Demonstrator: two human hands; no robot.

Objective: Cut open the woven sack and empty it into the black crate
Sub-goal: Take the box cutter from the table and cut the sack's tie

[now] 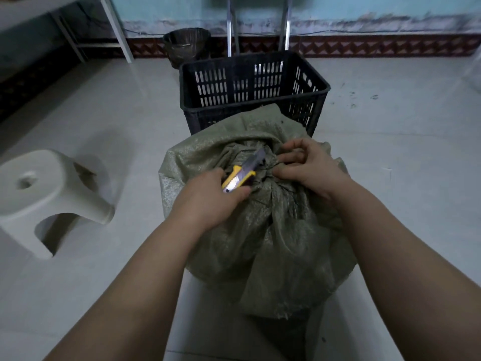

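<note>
Pale tiled floor (pixel 104 113) is filling most of the frame; a blue-green wall (pixel 364 9) with a red patterned skirting (pixel 390 46) is running across the top. A white table frame (pixel 114 29) is standing at upper left, a dark waste bin (pixel 186 45) and two metal legs (pixel 233 24) at top centre against the wall. A white plastic stool (pixel 52 194) is sitting at middle left, well apart from the sack. The black crate (pixel 322 89) is standing on the floor at upper centre, its near wall touching the woven sack (pixel 273 243), which is standing upright at centre with its gathered neck facing the camera. The left hand (pixel 208 199) is gripping a yellow utility knife (pixel 240 175), fingers curled round the handle and thumb (pixel 238 192) pressing its side; the blade is extended, pointing up and right at the neck. The right hand (pixel 309 168) is resting on top of the sack just right of the blade, its fingers (pixel 294 152) bent and pinching the bunched fabric at the tie. Whether the blade is touching the fabric cannot be told.
</note>
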